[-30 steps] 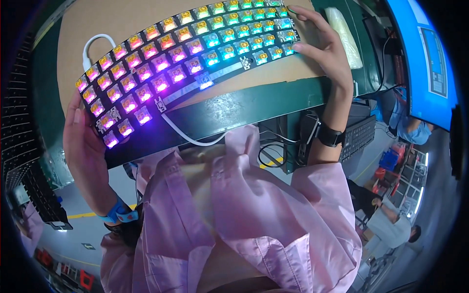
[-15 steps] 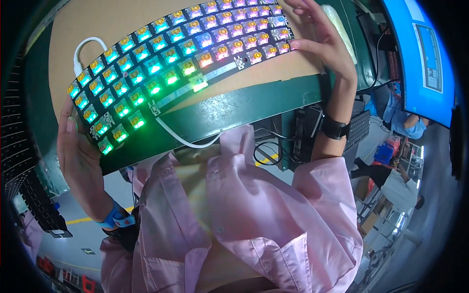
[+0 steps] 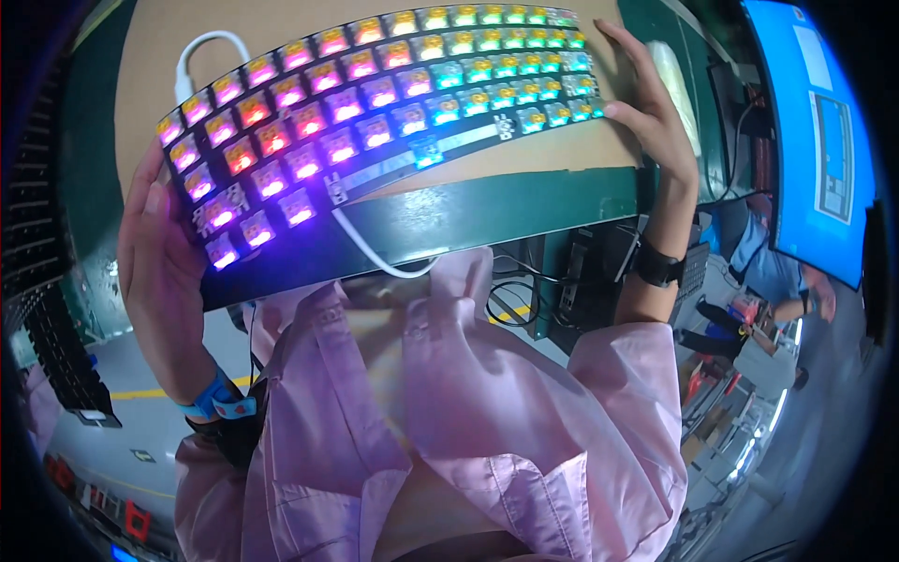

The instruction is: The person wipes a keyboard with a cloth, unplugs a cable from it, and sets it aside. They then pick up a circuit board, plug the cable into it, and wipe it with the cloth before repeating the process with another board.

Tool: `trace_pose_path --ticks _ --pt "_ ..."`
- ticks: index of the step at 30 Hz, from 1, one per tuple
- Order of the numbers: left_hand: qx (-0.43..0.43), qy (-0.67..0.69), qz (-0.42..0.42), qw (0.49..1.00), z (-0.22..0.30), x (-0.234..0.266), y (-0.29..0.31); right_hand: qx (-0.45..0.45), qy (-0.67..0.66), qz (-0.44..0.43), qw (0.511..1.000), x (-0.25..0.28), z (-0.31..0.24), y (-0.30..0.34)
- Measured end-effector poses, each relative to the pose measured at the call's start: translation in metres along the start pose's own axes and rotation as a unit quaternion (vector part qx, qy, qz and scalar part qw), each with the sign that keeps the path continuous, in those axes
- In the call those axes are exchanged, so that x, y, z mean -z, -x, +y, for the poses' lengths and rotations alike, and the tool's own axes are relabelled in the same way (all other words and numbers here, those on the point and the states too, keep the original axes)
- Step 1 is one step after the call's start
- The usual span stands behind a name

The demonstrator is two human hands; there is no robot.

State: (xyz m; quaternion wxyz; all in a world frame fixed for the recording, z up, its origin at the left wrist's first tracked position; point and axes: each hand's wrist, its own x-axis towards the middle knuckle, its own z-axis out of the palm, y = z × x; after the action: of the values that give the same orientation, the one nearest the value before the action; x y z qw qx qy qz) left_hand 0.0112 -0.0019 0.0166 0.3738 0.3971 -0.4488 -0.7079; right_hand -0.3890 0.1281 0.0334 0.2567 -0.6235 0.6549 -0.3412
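A keyboard without keycaps (image 3: 379, 131) is held tilted above the bench, its switches glowing pink and purple on the left, yellow and cyan toward the right. My left hand (image 3: 159, 258) grips its left end, thumb along the edge and the other fingers partly hidden behind the board. At the right end, my right hand (image 3: 655, 126) has its thumb against the near corner, with one finger stretched toward the far corner. A white cable (image 3: 213, 39) loops from the keyboard's far left edge. More white cable (image 3: 370, 255) shows below the near edge.
Brown board (image 3: 581, 155) covers part of the green bench (image 3: 487, 211). A pale wrapped bundle (image 3: 674, 98) lies beyond my right hand. A lit monitor (image 3: 805, 140) stands at the right. Dark racks (image 3: 66, 361) line the left. Another person (image 3: 782, 267) is at the far right.
The keyboard has shifted right and turned slightly clockwise, its left end moving farther away, with both hands following. Its lights changed from green and cyan on the left to pink and purple.
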Motion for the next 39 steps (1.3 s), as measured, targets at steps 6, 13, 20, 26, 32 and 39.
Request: trace_pose_path --ticks 6,13,20,26,32,39 --pt "0.008 -0.016 0.054 0.998 0.0 -0.007 0.004 0.003 0.086 -0.054 0.995 0.009 0.001 -0.001" --pt "0.005 -0.025 0.123 0.992 -0.003 -0.011 0.006 -0.005 -0.034 -0.029 0.999 0.006 0.011 0.002" --pt "0.007 -0.031 0.077 0.996 0.001 -0.009 0.006 -0.026 -0.052 -0.019 0.998 0.0 0.002 0.002" --pt "0.046 0.119 -0.041 0.991 0.008 -0.01 0.003 -0.027 0.078 0.017 0.996 -0.031 -0.036 0.017" --pt "-0.211 -0.173 -0.025 0.962 0.004 -0.015 0.015 -0.061 0.027 0.147 0.987 -0.051 -0.038 0.016" --pt "-0.444 -0.356 0.069 0.819 0.025 -0.019 -0.001 0.044 -0.061 0.258 0.963 -0.044 -0.034 0.007"
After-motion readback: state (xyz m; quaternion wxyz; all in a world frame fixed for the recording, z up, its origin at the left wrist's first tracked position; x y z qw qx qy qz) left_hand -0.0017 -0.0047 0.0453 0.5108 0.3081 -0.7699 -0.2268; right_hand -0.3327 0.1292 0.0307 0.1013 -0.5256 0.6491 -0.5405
